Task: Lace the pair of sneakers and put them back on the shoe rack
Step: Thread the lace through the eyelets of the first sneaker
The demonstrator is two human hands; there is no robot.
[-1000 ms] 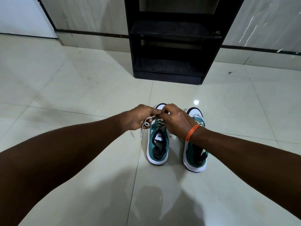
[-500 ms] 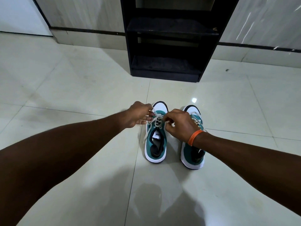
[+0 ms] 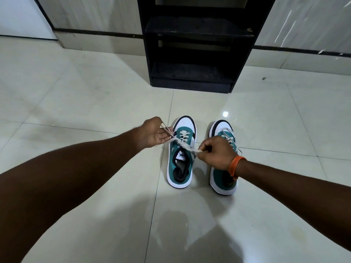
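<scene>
Two teal-and-white sneakers stand side by side on the floor, toes pointing away from me. The left sneaker has a whitish lace threaded through its eyelets. My left hand grips one lace end to the left of the shoe, the strand pulled taut. My right hand, with an orange band at the wrist, pinches the other end to the right of the shoe. The right sneaker sits partly under my right hand, its lace loose. The black shoe rack stands against the wall just beyond the shoes.
Glossy pale floor tiles surround the shoes. A marbled wall with a dark skirting strip runs behind the rack. The rack's two visible shelves hold nothing.
My hands, bunched together over the left sneaker's laces a second ago, have drawn apart sideways, pulling the two lace ends taut. The shoes have stayed in place.
</scene>
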